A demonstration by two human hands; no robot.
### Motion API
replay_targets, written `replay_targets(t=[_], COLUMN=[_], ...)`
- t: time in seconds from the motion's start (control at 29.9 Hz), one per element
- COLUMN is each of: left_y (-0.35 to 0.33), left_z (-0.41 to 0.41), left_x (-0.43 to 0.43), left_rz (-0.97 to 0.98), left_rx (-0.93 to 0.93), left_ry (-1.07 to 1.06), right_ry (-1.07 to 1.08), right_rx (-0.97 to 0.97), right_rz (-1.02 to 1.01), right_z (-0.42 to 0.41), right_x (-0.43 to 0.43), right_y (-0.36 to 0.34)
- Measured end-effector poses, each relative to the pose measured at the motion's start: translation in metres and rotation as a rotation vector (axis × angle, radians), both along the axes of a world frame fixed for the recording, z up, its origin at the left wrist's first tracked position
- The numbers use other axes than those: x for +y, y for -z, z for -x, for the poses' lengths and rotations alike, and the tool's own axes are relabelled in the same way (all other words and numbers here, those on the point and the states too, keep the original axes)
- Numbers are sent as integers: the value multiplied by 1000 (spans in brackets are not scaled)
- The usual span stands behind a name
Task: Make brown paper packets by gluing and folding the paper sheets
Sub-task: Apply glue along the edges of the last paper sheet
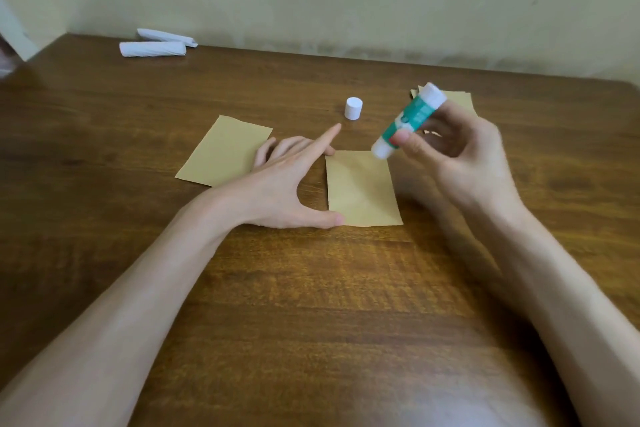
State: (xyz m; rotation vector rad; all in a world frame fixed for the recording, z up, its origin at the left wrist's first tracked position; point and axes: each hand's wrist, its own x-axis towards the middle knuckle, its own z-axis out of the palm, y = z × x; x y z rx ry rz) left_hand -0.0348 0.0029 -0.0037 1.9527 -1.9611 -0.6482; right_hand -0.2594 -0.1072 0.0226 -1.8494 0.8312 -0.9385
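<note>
A folded brown paper piece (362,189) lies flat in the middle of the wooden table (311,305). My left hand (287,184) rests beside its left edge, thumb touching the near left corner, a fingertip at the far left corner, index finger raised. My right hand (460,156) grips an uncapped green and white glue stick (408,120), tilted, its lower end hovering just over the paper's far right corner. Another brown paper piece (221,151) lies to the left, partly under my left hand. A stack of brown sheets (457,99) shows behind my right hand.
The white glue cap (353,108) stands upright behind the folded paper. Two white rolled paper bundles (154,45) lie at the far left by the wall. The table's far edge meets a pale wall.
</note>
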Motion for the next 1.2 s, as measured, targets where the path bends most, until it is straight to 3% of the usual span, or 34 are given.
replay_targets(t=[0.33,0.83,1.2], left_y=[-1,2,2], left_z=[-1,-3,-3], left_x=[0,0,-2], left_rz=[1,9,-3], left_rx=[10,23,24], left_ry=[-26,-30,-27], right_ry=[-401,-353,-502], right_rx=[374,414,532], right_rz=[90,92,156], right_z=[22,22,29], right_x=[-8,-9,-13], right_y=[-7,-11,-18])
